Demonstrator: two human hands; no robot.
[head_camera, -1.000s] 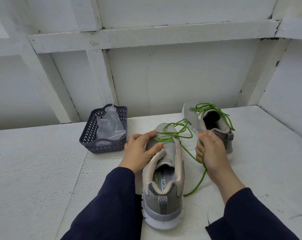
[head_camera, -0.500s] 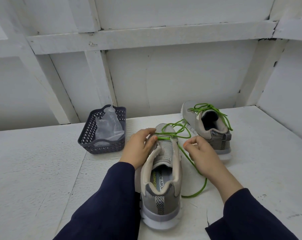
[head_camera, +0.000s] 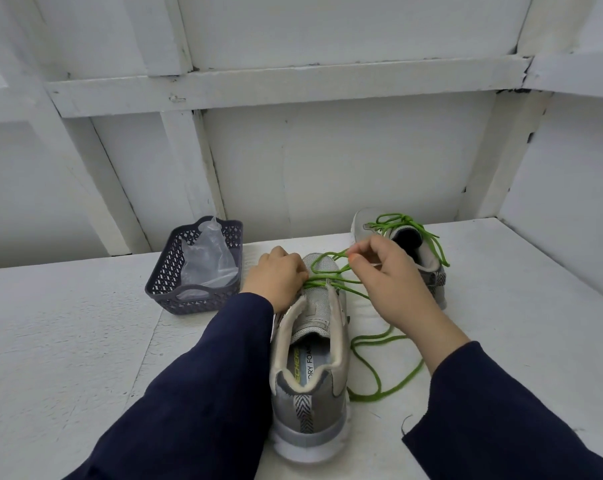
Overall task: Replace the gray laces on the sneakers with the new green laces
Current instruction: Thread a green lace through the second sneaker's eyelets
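Threading the green lace (head_camera: 362,398) through the near sneaker (head_camera: 310,358) on the table (head_camera: 68,341), with left hand (head_camera: 279,278) pinching it at the eyelets and right hand (head_camera: 390,282) pinching a loop above the toe. Looks soft, light and limp, slack trailing right of the sneaker. Probably best gripped near the tip, close to the eyelet.

Near gray sneaker (head_camera: 310,362) stands heel-first on the counter (head_camera: 68,341), green lace (head_camera: 366,397) half-threaded and trailing right; far sneaker (head_camera: 430,270) laced green

The right hand (head_camera: 393,285) hides much of the far sneaker (head_camera: 426,259)
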